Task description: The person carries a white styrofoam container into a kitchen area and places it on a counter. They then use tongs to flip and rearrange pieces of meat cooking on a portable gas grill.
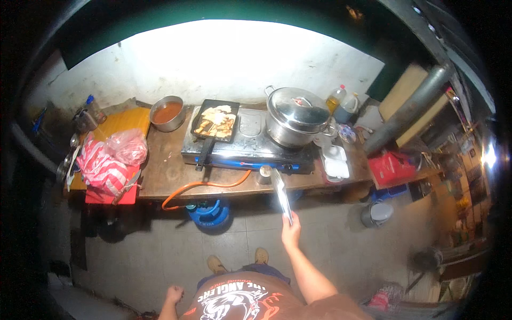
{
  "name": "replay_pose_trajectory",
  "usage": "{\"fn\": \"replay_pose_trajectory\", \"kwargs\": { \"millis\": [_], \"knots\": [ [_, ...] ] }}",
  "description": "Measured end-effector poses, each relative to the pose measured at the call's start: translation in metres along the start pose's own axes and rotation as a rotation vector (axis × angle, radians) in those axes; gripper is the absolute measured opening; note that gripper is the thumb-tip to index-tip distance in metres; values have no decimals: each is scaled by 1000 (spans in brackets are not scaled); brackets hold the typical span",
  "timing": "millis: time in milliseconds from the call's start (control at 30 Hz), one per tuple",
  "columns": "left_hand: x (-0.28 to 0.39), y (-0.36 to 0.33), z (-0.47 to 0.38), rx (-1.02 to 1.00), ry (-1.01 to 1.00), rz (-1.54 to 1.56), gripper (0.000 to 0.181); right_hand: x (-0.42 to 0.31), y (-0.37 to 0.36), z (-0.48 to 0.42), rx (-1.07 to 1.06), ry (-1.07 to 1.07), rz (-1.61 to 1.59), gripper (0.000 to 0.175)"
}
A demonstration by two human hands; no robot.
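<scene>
My right hand (291,230) grips metal tongs (282,196), whose far end points up at the counter's front edge beside a small metal can (265,175). My left hand (175,294) hangs low at my left side, its fingers curled and nothing seen in them. On the left burner of the gas stove (252,153) sits a square black pan (234,116) holding pale, partly browned pieces of food (218,122). A large lidded steel pot (294,128) stands on the stove's right side.
Left of the stove are a round pan of reddish-brown sauce (168,113), striped plastic bags (106,168) and a knife (129,185) on a red board. Right are a white foam container (336,162) and bottles (336,99). An orange hose (200,184) runs to a blue gas cylinder (212,220) below.
</scene>
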State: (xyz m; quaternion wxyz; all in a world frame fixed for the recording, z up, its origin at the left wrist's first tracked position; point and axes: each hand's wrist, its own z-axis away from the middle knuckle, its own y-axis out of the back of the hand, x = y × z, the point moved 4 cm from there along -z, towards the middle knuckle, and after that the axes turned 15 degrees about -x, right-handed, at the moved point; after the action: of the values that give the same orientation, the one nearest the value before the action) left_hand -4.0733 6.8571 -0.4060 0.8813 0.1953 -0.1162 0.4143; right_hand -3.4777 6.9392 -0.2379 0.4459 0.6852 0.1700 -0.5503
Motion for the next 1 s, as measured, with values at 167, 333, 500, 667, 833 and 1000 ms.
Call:
{"fn": "replay_pose_trajectory", "kwargs": {
  "millis": [167,333,500,667,833,1000],
  "knots": [
    [71,-40,-14,110,-159,-113,33,48,15,54,-293,-209,18,35],
    [180,-135,26,-49,-292,-315,39,36,-4,62,-686,-114,-29,39],
    [206,-144,59,31,-450,-198,37,8,-46,44,-940,-29,15,40],
    [85,-104,27,204,-283,137,29,-15,-114,36,-987,146,75,46],
    [-97,-98,6,271,-51,229,22,-56,-197,54,-1053,32,102,45],
    [-212,-84,22,260,45,174,23,-119,-277,99,-919,149,207,46]
  ]
}}
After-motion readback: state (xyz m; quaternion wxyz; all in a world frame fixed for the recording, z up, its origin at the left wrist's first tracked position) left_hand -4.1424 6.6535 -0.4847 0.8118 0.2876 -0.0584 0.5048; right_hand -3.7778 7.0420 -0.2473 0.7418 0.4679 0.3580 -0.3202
